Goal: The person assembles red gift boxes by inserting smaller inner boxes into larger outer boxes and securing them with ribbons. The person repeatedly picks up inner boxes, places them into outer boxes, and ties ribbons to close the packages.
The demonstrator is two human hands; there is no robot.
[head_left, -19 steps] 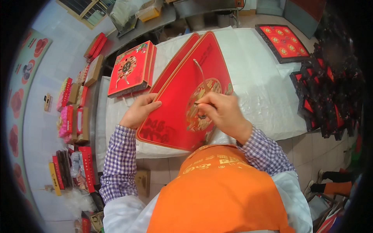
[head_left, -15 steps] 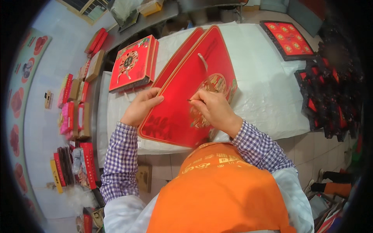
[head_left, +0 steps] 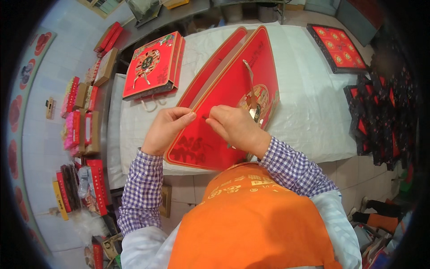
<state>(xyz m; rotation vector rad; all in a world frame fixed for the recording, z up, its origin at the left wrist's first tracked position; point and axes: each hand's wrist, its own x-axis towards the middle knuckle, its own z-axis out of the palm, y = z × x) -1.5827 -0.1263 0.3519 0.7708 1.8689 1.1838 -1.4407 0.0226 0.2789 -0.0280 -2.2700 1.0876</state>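
A large red paper gift bag [head_left: 215,130] with gold edging and a round printed medallion stands tilted in front of me, its mouth open toward the upper left. My left hand [head_left: 168,127] pinches the bag's edge between thumb and fingers. Close beside it, my right hand [head_left: 239,127] is closed in a pinch against the front panel, with a small dark tip showing at the fingertips. A pale cord handle [head_left: 249,74] comes out of the panel higher up and runs down toward the right hand; its lower stretch is partly hidden.
A finished-looking red gift bag [head_left: 154,65] lies at the left of the white-covered table [head_left: 309,112]. A red box tray [head_left: 337,48] sits at the far right, beside stacked black-and-red boxes [head_left: 380,121]. Packages line the left wall; a person's legs [head_left: 380,215] show at lower right.
My right hand has moved left, closer to my left hand. The cord handle now shows longer, stretching down the panel. The view has shifted slightly.
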